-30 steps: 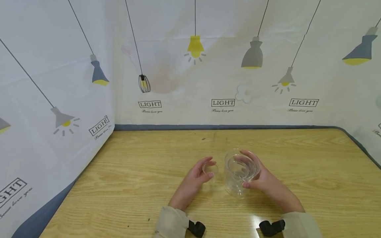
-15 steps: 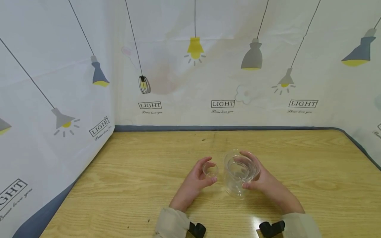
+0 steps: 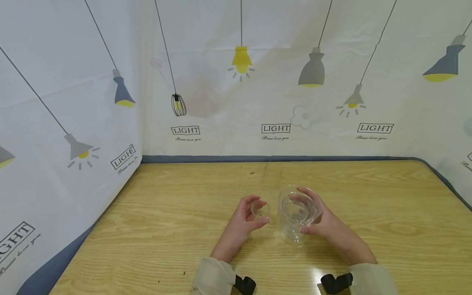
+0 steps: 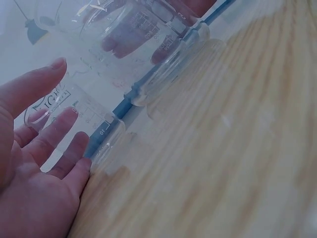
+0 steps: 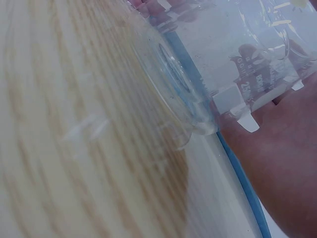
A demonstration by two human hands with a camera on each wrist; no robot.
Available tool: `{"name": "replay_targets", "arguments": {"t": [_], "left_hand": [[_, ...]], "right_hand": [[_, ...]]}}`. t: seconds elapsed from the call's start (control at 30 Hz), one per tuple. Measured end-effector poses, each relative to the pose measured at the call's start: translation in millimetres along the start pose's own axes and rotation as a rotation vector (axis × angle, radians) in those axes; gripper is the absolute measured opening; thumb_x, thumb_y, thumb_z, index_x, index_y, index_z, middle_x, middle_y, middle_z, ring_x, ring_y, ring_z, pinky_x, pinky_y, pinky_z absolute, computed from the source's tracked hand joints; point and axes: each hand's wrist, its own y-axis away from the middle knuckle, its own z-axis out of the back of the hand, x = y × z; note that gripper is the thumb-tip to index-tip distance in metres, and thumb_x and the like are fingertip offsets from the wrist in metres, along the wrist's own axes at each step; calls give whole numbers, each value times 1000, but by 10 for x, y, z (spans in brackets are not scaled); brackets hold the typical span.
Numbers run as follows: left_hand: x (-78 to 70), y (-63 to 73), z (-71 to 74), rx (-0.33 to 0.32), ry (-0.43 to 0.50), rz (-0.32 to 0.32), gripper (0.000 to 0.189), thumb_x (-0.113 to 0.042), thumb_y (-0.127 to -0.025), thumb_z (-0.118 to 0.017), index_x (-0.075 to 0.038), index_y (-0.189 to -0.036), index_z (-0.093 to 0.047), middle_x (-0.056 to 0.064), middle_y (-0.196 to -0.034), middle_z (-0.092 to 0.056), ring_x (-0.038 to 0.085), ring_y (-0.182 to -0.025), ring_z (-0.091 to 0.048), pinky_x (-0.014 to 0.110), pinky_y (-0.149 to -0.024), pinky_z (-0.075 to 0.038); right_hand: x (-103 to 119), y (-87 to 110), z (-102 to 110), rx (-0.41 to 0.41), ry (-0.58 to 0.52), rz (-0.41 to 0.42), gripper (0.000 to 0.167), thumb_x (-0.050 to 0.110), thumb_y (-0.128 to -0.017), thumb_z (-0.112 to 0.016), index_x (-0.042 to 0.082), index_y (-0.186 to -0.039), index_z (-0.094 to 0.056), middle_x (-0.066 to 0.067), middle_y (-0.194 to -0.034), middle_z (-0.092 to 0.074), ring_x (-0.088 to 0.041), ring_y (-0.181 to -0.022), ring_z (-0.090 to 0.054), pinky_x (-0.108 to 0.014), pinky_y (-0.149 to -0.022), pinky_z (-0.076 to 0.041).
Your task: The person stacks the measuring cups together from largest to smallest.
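A small clear glass beaker [image 3: 260,209] with printed graduations stands on the wooden table. Around its far left side spread the fingers of my left hand [image 3: 237,223], while the thumb stands off from the glass. In the left wrist view, those fingers show through the small beaker [image 4: 99,124], near its base. Just right of it stands a larger clear beaker [image 3: 287,231], and a second glass rim shows within its outline. My right hand [image 3: 326,221] grips that larger glass from the right, thumb in front and fingers behind. White printed marks show on the large beaker [image 5: 203,64].
The light wood tabletop [image 3: 177,205] surrounds both glasses. Behind it and along the left rises a white lamp-printed sheet [image 3: 221,102] with a dark blue lower edge. Black wrist mounts [image 3: 245,284] sit by the sleeves.
My left thumb has moved slightly right and toward me, away from the small beaker. The right hand and the larger glass hold their place.
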Motion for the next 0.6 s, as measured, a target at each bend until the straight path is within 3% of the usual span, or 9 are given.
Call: {"name": "replay_targets", "arguments": {"t": [0.17,0.33,0.6], "left_hand": [[109,-56,21,-8,-20,-1,63,-17,-79,-69,-14,-131,-34,-1,-124,-49,18,-121,-40,34,-97,-33],[118,-58,25,6,-25,-11,62,-17,-80,-68,-15,-132,-35,0,-127,-47,18,-123,-37,36,-100,-30],[-97,37,-14,51,-64,-7,57,-10,-81,-66,-17,-130,-38,7,-130,-43,19,-126,-31,39,-104,-20]], "right_hand": [[12,-5,-2,2,2,-1,88,-7,-73,-66,17,-141,-16,-8,-140,-31,-22,-126,-30,-25,-94,-35],[-4,-12,4,12,-3,12,88,-8,-72,-66,16,-141,-15,-11,-140,-29,-16,-126,-30,-25,-94,-35],[-4,-14,9,12,-10,6,89,-7,-73,-65,16,-141,-14,-12,-141,-28,-14,-126,-30,-26,-95,-35]]}}
